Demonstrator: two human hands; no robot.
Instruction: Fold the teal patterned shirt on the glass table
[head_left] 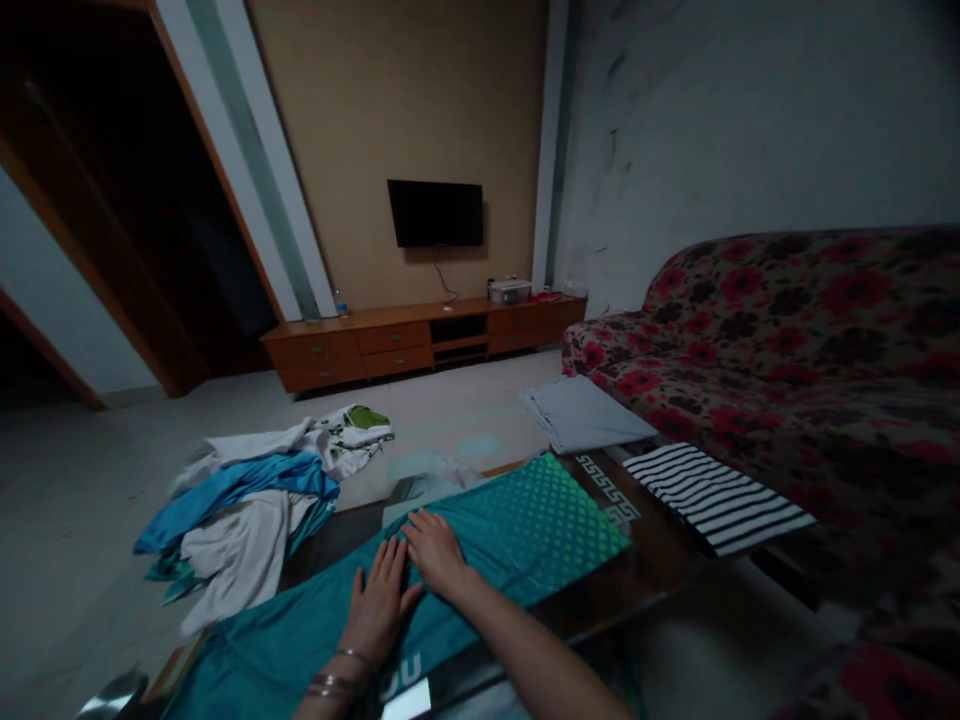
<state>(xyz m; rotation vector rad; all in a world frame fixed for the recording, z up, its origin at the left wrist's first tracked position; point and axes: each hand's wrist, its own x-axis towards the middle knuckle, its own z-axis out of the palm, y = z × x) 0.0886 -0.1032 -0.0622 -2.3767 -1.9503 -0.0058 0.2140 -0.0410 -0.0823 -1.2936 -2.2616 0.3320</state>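
Note:
A teal garment (510,530) with a green dotted end lies stretched lengthwise over a dark glass-topped table (652,560). Both my hands rest on its middle, close beside each other. My left hand (379,600), with bangles at the wrist, lies flat with its fingers stretched forward. Just to its right, my right hand (435,550) presses flat on the cloth, its fingertips near the far edge. White lettering on the garment shows partly next to my left wrist.
A heap of loose clothes (255,500) lies at the table's left end. At the right end are a folded grey cloth (585,412) and a folded striped cloth (716,495). A floral sofa (787,330) stands on the right; a wooden TV cabinet (397,345) is along the far wall.

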